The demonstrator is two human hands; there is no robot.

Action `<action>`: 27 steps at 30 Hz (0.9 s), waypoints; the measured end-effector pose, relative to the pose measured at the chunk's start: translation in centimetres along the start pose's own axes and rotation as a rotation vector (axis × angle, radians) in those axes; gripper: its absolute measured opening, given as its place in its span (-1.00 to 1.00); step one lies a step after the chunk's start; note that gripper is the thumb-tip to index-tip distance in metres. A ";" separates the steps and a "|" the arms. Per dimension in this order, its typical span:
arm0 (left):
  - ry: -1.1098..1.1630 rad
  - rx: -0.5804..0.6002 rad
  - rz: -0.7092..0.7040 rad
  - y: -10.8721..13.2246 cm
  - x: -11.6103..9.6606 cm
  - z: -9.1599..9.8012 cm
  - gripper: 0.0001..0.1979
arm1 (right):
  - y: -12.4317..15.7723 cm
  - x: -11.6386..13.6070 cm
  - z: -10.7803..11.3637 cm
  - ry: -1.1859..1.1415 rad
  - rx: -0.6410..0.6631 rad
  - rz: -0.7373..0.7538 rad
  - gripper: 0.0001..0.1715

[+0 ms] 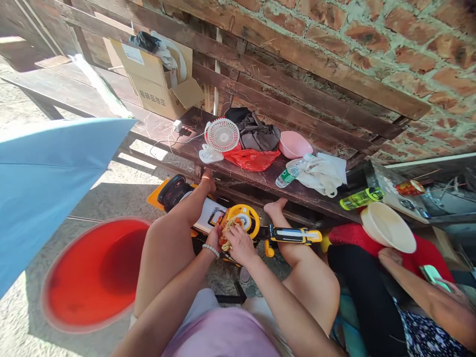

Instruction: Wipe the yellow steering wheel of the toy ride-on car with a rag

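My left hand (214, 239), with a pearl bracelet on the wrist, and my right hand (240, 244) meet between my knees, both closed on a small bundle of pale and orange strands (227, 233). I cannot make out what the bundle is. Right beyond the hands stands a yellow and white toy ride-on car (243, 220) with a round yellow steering wheel. My bare feet rest against the lower rail of a dark wooden bench (260, 181).
The bench carries a small white fan (222, 135), a red plastic bag (251, 158), dark cloth, a pink bowl (294, 145), a water bottle (288, 175) and a cardboard box (158, 79). A red basin (94, 275) lies at left. Another person sits at right, holding a phone (433, 275).
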State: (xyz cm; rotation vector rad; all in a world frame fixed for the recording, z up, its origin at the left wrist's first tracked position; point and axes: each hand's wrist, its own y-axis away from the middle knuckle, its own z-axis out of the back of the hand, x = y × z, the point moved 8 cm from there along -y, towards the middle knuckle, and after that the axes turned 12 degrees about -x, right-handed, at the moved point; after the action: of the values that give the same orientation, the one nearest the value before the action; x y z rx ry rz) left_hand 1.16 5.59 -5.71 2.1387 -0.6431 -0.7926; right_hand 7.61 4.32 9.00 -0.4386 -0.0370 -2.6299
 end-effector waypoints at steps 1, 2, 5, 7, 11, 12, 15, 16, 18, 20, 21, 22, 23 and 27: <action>-0.016 -0.019 -0.006 0.2 -0.1 0.1 -0.69 | 1.2 0.1 0.0 0.012 0.001 -0.007 -0.48; -0.034 -0.040 -0.009 0.3 -0.1 0.2 -0.71 | 2.3 0.1 0.0 0.026 0.002 -0.025 -0.48; -0.089 -0.091 -0.023 0.8 -0.2 0.2 -0.78 | 4.1 -1.3 1.3 0.046 0.009 -0.138 -0.49; -0.113 -0.111 -0.047 1.1 -0.4 0.1 -0.81 | 3.7 -2.8 2.9 0.054 -0.024 -0.228 -0.49; -0.158 -0.139 -0.097 1.5 -0.8 -0.4 -0.77 | 0.0 -5.2 6.3 0.099 -0.182 -0.322 -0.38; -0.170 -0.142 -0.106 1.7 -0.9 -0.5 -0.74 | -1.1 -5.8 6.4 0.116 -0.187 -0.346 -0.36; -0.203 -0.141 -0.125 2.0 -1.3 -0.7 -0.67 | -3.0 -7.7 4.9 0.186 -0.098 -0.499 -0.38; -0.212 -0.140 -0.128 2.1 -1.3 -0.7 -0.67 | -3.2 -8.2 4.2 0.211 -0.066 -0.556 -0.38; -0.227 -0.140 -0.134 2.1 -1.5 -0.8 -0.70 | -2.9 -8.7 3.1 0.255 -0.037 -0.635 -0.36; -0.241 -0.142 -0.140 1.9 -1.6 -0.8 -0.74 | -2.0 -8.7 2.6 0.288 -0.030 -0.667 -0.30; -0.248 -0.143 -0.143 1.8 -1.6 -0.9 -0.76 | -1.5 -8.6 2.4 0.298 -0.022 -0.674 -0.28; -0.257 -0.143 -0.148 1.7 -1.7 -0.9 -0.77 | -0.9 -8.5 2.4 0.304 -0.013 -0.678 -0.26; -0.266 -0.144 -0.155 1.6 -1.7 -0.9 -0.77 | -0.3 -8.4 2.4 0.307 -0.004 -0.679 -0.25; -0.322 -0.154 -0.216 1.2 -2.1 -1.0 -0.75 | 1.8 -6.7 2.4 0.294 0.030 -0.654 -0.22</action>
State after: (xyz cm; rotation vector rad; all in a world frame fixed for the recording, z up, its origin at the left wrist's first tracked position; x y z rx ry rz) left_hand 0.19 6.69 -3.53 1.9775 -0.4974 -1.2809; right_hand 14.75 5.97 9.10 -0.0138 -0.1463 -3.3028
